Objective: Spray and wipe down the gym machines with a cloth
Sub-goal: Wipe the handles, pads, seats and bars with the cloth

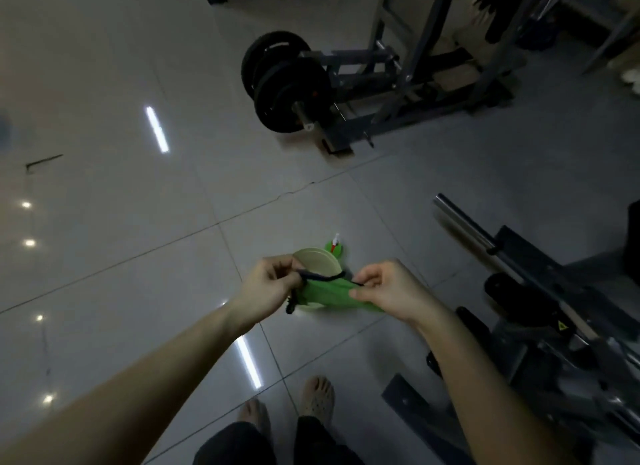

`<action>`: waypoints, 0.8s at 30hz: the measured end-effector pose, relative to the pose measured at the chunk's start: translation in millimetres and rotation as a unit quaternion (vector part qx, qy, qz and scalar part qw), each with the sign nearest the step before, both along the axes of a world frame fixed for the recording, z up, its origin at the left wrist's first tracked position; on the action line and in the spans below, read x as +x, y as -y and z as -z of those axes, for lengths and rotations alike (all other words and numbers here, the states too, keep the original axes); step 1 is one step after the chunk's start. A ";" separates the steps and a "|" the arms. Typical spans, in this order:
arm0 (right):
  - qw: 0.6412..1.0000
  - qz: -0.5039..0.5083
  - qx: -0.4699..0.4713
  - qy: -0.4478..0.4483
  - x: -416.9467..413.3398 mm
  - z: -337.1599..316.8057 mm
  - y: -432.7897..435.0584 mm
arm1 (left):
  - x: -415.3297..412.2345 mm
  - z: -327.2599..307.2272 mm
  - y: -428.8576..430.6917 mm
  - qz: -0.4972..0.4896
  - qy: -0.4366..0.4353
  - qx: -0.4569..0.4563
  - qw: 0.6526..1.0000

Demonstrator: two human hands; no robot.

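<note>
At lower centre we stretch the green cloth (329, 293) between our left hand (268, 288) and right hand (388, 291), fingers curled, pinching its dark edge. What looks like the spray bottle (334, 247) stands just beyond, untouched. We judge the wiping not yet begun.

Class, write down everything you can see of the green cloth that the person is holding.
The green cloth looks like thin, soft fabric, bright green, with a dark trim along its top edge and a dark end hanging down at its left. It is pulled out roughly level in the air above the tiled floor. The left hand pinches one end and the right hand pinches the other.
</note>
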State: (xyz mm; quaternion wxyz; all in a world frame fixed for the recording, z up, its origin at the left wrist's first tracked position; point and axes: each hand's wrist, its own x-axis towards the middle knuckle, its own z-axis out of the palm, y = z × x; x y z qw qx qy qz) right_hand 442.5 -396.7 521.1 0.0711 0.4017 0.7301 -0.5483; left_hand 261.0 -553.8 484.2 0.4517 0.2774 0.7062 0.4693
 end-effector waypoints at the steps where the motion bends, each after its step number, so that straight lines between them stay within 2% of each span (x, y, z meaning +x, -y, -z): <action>1: 1.000 0.003 0.003 0.003 -2.5 6.8 -4.3 | -7.1 7.5 -5.3 0.018 -0.010 -0.010 1.000; 6: 0.995 0.097 0.011 -0.028 -18.3 37.5 -16.6 | -47.6 54.2 -23.0 0.100 -0.078 -0.052 0.991; 9: 0.989 0.127 0.077 0.001 -27.5 81.1 -31.4 | -72.2 86.9 -40.5 0.136 -0.105 -0.083 0.982; 11: 0.984 0.154 0.088 0.010 -34.9 110.3 -44.0 | -82.3 108.7 -51.1 0.176 -0.136 -0.100 0.970; 13: 0.980 0.194 0.053 0.000 -40.0 139.1 -56.2 | -86.4 133.6 -61.1 0.264 -0.156 -0.134 0.942; 15: 0.977 0.214 0.023 -0.010 -42.5 167.4 -65.9 | -84.9 162.8 -69.4 0.368 -0.185 -0.179 0.894; 17: 0.972 0.232 0.018 -0.015 -41.6 197.8 -77.3 | -81.9 194.1 -78.5 0.408 -0.226 -0.232 0.854; 18: 0.969 0.245 0.007 -0.016 -39.8 213.4 -81.8 | -81.1 210.3 -82.4 0.400 -0.251 -0.263 0.842; 20: 0.964 0.264 -0.025 -0.014 -40.3 240.7 -91.0 | -82.3 244.3 -90.7 0.329 -0.314 -0.301 0.838; 24: 0.937 0.337 -0.080 -0.047 -44.8 284.1 -114.8 | -72.9 291.9 -109.4 0.197 -0.383 -0.252 0.867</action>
